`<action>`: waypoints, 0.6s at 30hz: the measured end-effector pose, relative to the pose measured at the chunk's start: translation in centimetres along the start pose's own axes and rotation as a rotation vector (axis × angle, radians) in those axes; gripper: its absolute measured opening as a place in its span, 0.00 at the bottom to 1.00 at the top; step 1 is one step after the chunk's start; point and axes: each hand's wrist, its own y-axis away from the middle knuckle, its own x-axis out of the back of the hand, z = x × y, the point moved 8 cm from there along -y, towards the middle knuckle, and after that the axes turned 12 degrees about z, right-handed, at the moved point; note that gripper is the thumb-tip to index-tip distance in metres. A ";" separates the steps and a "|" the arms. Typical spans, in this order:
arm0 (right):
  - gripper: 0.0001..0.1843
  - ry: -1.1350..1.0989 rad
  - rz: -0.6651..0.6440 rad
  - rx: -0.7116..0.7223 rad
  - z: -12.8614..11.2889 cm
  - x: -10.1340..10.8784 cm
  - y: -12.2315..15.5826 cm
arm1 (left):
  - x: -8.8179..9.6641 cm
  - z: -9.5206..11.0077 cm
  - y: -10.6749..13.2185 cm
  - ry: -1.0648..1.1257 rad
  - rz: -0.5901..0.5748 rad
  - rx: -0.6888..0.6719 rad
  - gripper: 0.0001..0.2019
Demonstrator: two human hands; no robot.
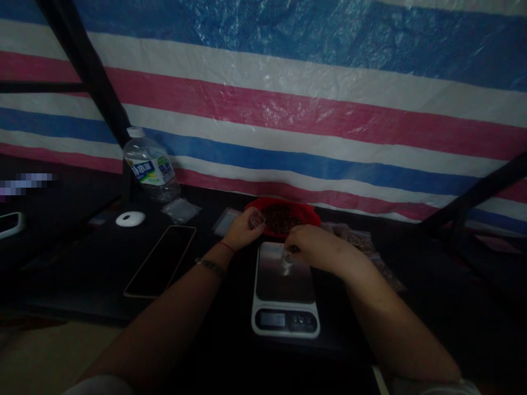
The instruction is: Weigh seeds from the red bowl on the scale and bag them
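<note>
My left hand [241, 230] is closed around a small clear, round piece [257, 220] at the left rim of a red basin [307, 213]; it looks like a little cup or lid. Small dark brown pieces, like beans or beads, lie in the basin. Over the plate of a white kitchen scale [284, 282], my right hand [313, 247] has its fingers bent down at a small clear container [287, 262], which seems to stand on the plate. Its fingertips are partly hidden, and dark bits show beneath them. The scale's display is lit, but its digits are blurred.
Filled clear bags [358, 240] lie right of the basin. On the left are a phone [162, 263], a white earbud case [130, 219], a large plastic bottle [150, 167] and empty clear bags [181, 210]. Striped sheeting [288, 109] hangs behind the black table.
</note>
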 end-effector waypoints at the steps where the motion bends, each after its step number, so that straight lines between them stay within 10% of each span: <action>1: 0.10 0.010 0.001 0.002 -0.1 -0.1 0.0 | -0.1 -0.1 0.0 0.006 -0.001 0.008 0.09; 18: 0.09 0.038 -0.118 0.030 -0.5 -0.8 0.1 | 0.3 0.5 -0.1 0.021 0.021 -0.028 0.08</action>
